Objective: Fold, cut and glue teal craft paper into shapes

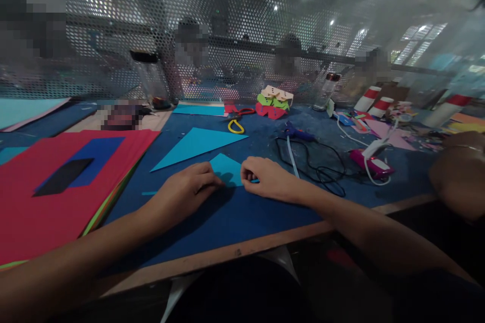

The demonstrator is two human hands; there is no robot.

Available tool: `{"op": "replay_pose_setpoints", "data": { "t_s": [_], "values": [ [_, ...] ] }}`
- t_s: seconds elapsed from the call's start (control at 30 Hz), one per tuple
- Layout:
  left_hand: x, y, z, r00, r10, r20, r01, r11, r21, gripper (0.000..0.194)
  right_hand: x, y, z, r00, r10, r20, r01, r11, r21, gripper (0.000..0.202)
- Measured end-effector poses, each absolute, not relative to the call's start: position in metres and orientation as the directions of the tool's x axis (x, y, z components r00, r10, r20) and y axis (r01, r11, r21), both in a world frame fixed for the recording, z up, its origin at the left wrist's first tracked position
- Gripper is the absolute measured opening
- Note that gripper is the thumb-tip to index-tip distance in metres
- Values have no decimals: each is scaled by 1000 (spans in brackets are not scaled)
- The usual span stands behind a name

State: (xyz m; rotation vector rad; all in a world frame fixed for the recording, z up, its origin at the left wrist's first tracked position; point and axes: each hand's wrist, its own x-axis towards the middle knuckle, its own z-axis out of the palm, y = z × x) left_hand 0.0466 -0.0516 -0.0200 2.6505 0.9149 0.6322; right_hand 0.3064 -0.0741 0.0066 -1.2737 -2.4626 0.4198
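A small piece of light blue paper [227, 165] with a pointed top lies on the dark blue tabletop between my hands. My left hand [189, 186] is closed at its left side, the thumb and fingertips pinching the lower left edge. My right hand [267, 177] is curled over the right side, and a bit of blue edge shows between its fingers. Just beyond the hands lies a larger light blue paper triangle [197, 145]. A thin blue paper strip [149, 193] rests beside my left wrist.
Red paper sheets [45, 222] are stacked on the left, bearing blue and black pieces. Scissors [237, 125] lie beyond the triangle. A glue gun [299, 133], its black cord and a pink power strip [373, 164] occupy the right. Bottles stand by the perforated screen [235, 60]. Another person's arm [460, 176] is at far right.
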Motion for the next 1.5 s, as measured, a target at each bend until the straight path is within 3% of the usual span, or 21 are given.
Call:
{"op": "replay_pose_setpoints", "data": {
  "t_s": [0.47, 0.93, 1.1, 1.17, 1.33, 1.5],
  "values": [
    [45, -49, -22, 710, 625, 326, 506, -774, 380, 25, 350, -87, 6, -448, 881, 153, 771, 467, -432, 5],
    [44, -46, -26, 712, 613, 342, 498, -784, 370, 23, 376, -92, 24, -418, 895, 154, 870, 443, -215, 8],
    [44, -47, -26, 713, 611, 344, 493, -785, 374, 24, 356, -86, 40, -374, 893, 249, 815, 445, -370, 5],
    [46, -48, -24, 710, 617, 340, 498, -781, 377, 25, 339, -82, 41, -439, 866, 241, 754, 500, -425, 6],
    [48, -49, -21, 715, 615, 333, 502, -783, 367, 25, 305, -69, 28, -617, 766, 181, 649, 626, -433, 4],
    [50, -52, -18, 703, 633, 325, 514, -768, 382, 25, 303, -61, 10, -636, 759, 138, 639, 619, -457, 4]
  ]
}}
